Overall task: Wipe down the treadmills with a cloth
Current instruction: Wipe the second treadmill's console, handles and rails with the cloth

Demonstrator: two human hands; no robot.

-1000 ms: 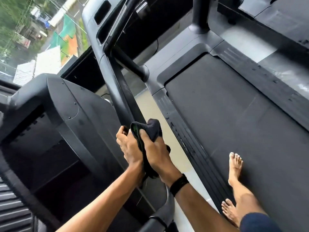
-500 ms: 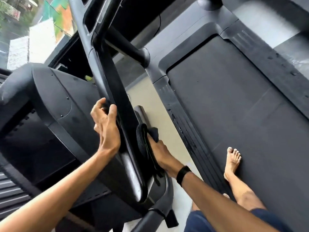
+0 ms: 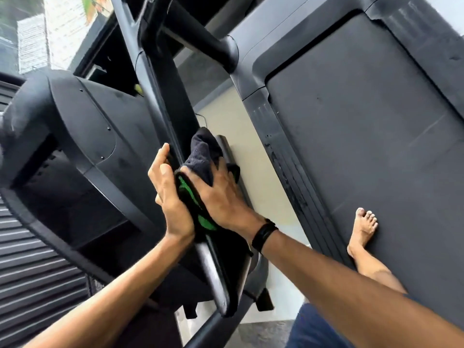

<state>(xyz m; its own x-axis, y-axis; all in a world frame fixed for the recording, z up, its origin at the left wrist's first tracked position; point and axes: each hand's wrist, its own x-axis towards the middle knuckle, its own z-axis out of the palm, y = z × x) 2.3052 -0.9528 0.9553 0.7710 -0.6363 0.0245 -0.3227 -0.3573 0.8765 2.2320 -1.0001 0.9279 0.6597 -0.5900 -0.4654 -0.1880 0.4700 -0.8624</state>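
Right hand (image 3: 223, 194) is pressing the dark cloth (image 3: 203, 156) on the treadmill upright (image 3: 160, 101), left hand (image 3: 170, 194) bracing flat; belt (image 3: 364, 126) looks untouched.

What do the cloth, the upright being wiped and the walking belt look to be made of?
Cloth: soft terry or microfibre by its napped dark grey face, with a green part.
Upright: probably moulded plastic or painted metal; smooth, black, dull sheen.
Walking belt: likely rubbery sheet; matte dark grey, flat, lightly scuffed.

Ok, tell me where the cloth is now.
Centre of the head view: the cloth is pressed by the right hand against the treadmill upright, beside the left hand.
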